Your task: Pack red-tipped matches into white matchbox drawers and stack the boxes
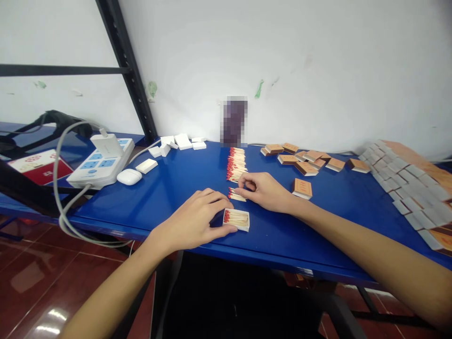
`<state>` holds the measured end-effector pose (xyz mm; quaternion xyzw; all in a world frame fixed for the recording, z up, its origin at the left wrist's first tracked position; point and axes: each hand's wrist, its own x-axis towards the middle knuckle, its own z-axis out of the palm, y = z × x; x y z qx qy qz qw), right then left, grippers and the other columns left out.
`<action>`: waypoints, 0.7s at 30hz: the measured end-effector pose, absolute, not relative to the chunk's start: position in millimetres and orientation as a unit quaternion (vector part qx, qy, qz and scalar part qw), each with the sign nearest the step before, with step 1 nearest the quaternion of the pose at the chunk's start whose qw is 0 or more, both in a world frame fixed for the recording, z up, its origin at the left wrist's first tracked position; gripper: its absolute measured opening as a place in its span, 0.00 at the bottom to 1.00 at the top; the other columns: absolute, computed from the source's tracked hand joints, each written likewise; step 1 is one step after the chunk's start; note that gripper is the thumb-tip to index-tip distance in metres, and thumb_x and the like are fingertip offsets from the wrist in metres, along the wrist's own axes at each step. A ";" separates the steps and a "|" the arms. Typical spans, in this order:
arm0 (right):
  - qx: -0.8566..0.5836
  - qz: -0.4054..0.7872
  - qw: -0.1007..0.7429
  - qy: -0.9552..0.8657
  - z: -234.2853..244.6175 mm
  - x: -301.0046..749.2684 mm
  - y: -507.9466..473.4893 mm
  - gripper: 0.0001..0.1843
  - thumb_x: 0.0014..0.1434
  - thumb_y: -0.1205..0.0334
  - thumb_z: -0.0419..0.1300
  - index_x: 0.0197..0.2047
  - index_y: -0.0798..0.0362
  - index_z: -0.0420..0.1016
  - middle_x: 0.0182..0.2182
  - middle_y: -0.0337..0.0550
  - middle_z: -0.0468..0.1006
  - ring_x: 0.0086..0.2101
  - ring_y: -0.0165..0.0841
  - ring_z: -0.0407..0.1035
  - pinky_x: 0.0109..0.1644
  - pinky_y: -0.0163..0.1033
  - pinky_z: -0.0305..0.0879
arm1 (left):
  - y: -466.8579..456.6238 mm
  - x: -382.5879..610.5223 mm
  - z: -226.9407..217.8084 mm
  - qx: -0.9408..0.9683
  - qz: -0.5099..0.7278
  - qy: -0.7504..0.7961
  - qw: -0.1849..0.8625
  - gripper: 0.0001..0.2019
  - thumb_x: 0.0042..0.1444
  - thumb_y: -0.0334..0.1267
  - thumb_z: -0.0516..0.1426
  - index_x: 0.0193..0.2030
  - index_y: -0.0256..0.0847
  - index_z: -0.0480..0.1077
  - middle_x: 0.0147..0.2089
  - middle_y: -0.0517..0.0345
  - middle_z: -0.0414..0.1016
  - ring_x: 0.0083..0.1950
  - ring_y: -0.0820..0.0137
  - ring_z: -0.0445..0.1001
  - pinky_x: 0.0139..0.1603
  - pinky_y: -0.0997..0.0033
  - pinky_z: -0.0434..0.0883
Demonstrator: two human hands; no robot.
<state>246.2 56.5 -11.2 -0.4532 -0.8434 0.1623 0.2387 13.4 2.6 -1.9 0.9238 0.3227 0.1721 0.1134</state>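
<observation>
A small white tray [236, 220] of red-tipped matches lies near the front edge of the blue table [169, 188]. My left hand [194, 219] rests against the tray's left side, thumb and fingers curled round it. Just behind, my right hand [264, 189] pinches a small bunch of matches [236, 195] lying on the table. A longer pile of loose matches [236, 163] stretches away behind that bunch.
Orange matchbox sleeves [307, 161] lie scattered at the back right, one [302, 188] close to my right wrist. A stack of boxes [409, 183] fills the far right. Empty white trays [176, 142], a white earbud case [129, 176] and a power strip [102, 162] sit at left.
</observation>
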 end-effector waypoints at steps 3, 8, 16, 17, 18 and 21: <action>-0.451 0.161 0.238 -0.845 -11.7 246.9 56.7 0.12 0.60 0.56 0.60 0.29 0.52 0.67 0.20 0.30 0.57 0.22 0.26 0.52 0.30 0.35 0.48 | 2.6 13.6 -1.9 0.924 0.175 0.322 0.112 0.16 0.63 0.50 0.59 0.50 0.43 0.72 0.53 0.55 0.75 0.55 0.61 0.70 0.59 0.57 0.64; -0.452 0.165 0.243 -0.843 -11.7 246.1 56.7 0.13 0.61 0.54 0.60 0.29 0.52 0.67 0.19 0.30 0.57 0.22 0.26 0.52 0.29 0.35 0.48 | 3.1 14.0 -2.4 0.924 0.176 0.321 0.111 0.16 0.63 0.51 0.58 0.50 0.43 0.72 0.53 0.55 0.75 0.55 0.61 0.71 0.59 0.57 0.64; -0.471 0.160 0.249 -0.831 -13.6 245.2 57.9 0.12 0.61 0.54 0.59 0.30 0.52 0.69 0.19 0.30 0.57 0.22 0.26 0.52 0.29 0.35 0.48 | 2.6 13.5 -1.9 0.924 0.182 0.319 0.111 0.16 0.63 0.50 0.59 0.50 0.43 0.73 0.52 0.55 0.75 0.54 0.61 0.70 0.57 0.58 0.65; -0.469 0.163 0.248 -0.832 -13.3 245.3 57.9 0.11 0.61 0.55 0.59 0.31 0.52 0.70 0.19 0.29 0.57 0.22 0.26 0.52 0.29 0.35 0.48 | 2.6 13.6 -1.8 0.924 0.182 0.318 0.111 0.16 0.63 0.50 0.59 0.50 0.43 0.73 0.52 0.54 0.75 0.54 0.61 0.70 0.57 0.58 0.65; -0.465 0.167 0.247 -0.833 -12.9 245.5 57.8 0.10 0.61 0.55 0.59 0.32 0.52 0.72 0.19 0.29 0.57 0.22 0.26 0.52 0.29 0.35 0.48 | 2.6 13.6 -1.6 0.924 0.181 0.317 0.110 0.16 0.63 0.50 0.58 0.50 0.43 0.73 0.52 0.54 0.75 0.55 0.61 0.70 0.58 0.58 0.65; -0.449 0.179 0.245 -0.841 -10.4 246.3 57.1 0.11 0.62 0.55 0.58 0.34 0.53 0.76 0.18 0.30 0.57 0.22 0.26 0.52 0.30 0.35 0.49 | 2.8 13.8 -1.2 0.925 0.175 0.318 0.113 0.16 0.63 0.50 0.58 0.50 0.43 0.72 0.53 0.54 0.75 0.55 0.60 0.70 0.58 0.57 0.64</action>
